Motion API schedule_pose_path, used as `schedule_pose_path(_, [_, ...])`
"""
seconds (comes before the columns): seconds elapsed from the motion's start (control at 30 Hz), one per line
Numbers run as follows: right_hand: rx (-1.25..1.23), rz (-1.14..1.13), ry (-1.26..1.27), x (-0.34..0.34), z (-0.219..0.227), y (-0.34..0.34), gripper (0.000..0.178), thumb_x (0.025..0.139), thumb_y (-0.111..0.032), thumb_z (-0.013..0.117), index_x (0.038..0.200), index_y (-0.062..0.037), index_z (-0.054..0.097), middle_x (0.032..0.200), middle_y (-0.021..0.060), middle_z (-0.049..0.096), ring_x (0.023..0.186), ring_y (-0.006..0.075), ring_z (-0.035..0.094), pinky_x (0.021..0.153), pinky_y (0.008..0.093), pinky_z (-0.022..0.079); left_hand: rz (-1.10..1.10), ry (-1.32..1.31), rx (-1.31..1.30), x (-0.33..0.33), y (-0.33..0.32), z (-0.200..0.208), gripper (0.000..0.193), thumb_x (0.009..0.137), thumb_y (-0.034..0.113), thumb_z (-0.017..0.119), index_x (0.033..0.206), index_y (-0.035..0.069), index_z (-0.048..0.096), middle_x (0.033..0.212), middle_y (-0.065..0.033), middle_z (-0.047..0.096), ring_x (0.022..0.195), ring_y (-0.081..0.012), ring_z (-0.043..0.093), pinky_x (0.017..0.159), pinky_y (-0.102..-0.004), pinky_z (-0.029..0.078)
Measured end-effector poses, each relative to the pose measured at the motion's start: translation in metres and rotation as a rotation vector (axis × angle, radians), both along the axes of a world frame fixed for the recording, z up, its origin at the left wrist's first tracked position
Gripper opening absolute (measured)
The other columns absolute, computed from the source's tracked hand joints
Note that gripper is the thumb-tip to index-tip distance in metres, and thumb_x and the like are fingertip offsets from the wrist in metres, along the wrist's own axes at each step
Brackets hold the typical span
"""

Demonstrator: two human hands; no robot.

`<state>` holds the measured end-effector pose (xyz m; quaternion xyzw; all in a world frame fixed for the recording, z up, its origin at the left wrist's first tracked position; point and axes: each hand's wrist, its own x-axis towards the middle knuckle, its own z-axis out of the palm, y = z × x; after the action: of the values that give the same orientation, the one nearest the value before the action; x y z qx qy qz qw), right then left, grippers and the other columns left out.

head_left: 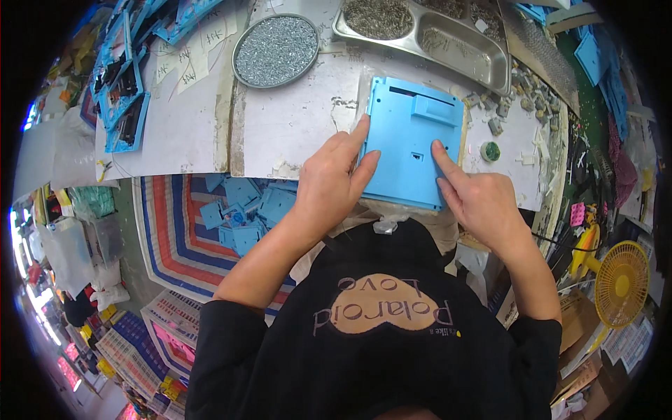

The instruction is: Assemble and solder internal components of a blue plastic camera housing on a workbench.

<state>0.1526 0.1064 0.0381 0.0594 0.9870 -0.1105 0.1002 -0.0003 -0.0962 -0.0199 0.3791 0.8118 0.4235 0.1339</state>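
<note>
A flat, light-blue plastic casing (406,154) lies in front of me at the table's front edge, with a dark slot, a raised bar and a small square hole in its face. My left hand (329,175) grips its left edge, index finger along the side and thumb over the rim. From the right, my right hand (483,203) holds the other edge, its index fingertip on the face and its thumb near the side. The undersides of the casing and the curled fingers are hidden. A clear plastic sheet pokes out beneath the casing.
Beyond the casing sit a round tray of small metal screws (276,52) and a steel compartment tray (458,49). To the right are a small green-filled cup (490,151) and several small metal parts. Blue casings (126,91) pile up left; more lie in a striped sack (168,238). A yellow fan (621,283) stands right.
</note>
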Motion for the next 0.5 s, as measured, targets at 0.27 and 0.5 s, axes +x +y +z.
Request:
schedule_pose_path(0.27, [0.032, 0.082, -0.09, -0.021, 0.025, 0.003, 0.053, 0.091, -0.024, 0.068, 0.14, -0.0078, 0.059, 0.06, 0.0126, 0.062, 0.056, 0.0343, 0.063, 0.057, 0.0466, 0.05, -0.248, -0.149, -0.03, -0.083, -0.015, 0.017, 0.027, 0.089, 0.018, 0.077, 0.11, 0.002, 0.076, 0.078, -0.0107, 0.064, 0.07, -0.0197, 0.059, 0.065, -0.0316, 0.048])
schedule_pose_path(0.5, [0.052, 0.457, -0.135, -0.091, 0.057, 0.028, 0.019, 0.082, -0.021, 0.068, 0.074, -0.0047, 0.071, 0.064, 0.0149, 0.065, 0.065, 0.0364, 0.068, 0.061, 0.0483, 0.054, 0.193, 0.549, -0.356, -0.172, -0.021, -0.004, 0.018, 0.085, 0.021, 0.075, 0.09, 0.004, 0.076, 0.089, -0.0127, 0.071, 0.084, -0.032, 0.068, 0.081, -0.0419, 0.052])
